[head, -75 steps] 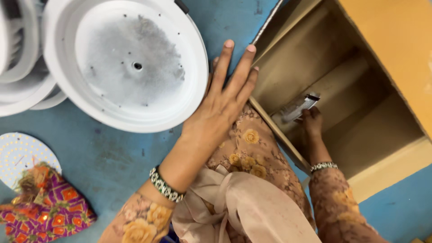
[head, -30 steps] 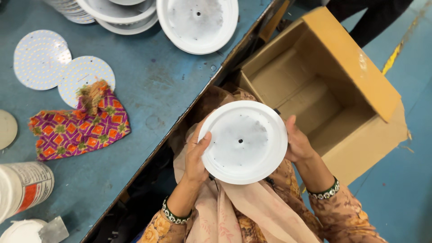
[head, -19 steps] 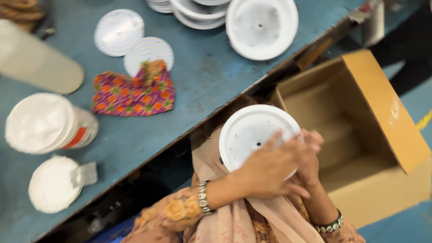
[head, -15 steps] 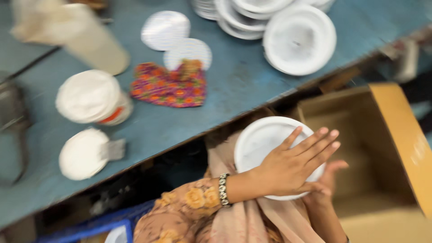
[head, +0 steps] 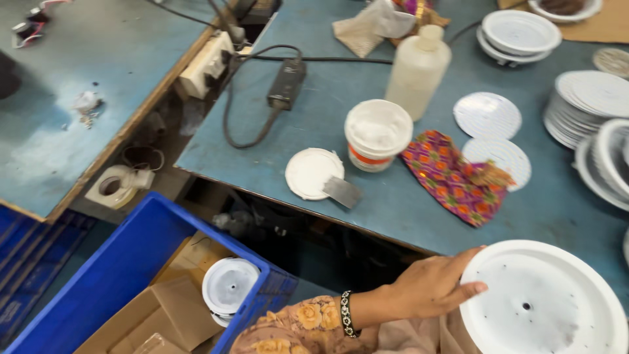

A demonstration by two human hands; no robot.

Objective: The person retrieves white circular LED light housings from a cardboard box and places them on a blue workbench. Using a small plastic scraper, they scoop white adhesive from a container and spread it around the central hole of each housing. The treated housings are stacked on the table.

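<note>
My left hand (head: 429, 288) reaches in from the bottom edge, a beaded bracelet on its wrist and a floral sleeve behind it. Its fingers lie over the left rim of a white round plastic housing (head: 547, 308) and grip it. The housing sits at the lower right, just in front of the blue table's (head: 393, 210) near edge, with its inside facing up and a small hole at its centre. My right hand is out of view.
On the table stand a white tub (head: 378, 134), a lid with a scraper (head: 314, 172), a plastic bottle (head: 417, 69), a patterned cloth pouch (head: 458, 174), flat white discs (head: 487, 115) and stacked housings (head: 590, 98). A blue crate (head: 124, 275) with cardboard sits lower left.
The view has swung left, so the cardboard box is gone and a blue crate appears. The housing now sits at the lower right with only my left hand on it.
</note>
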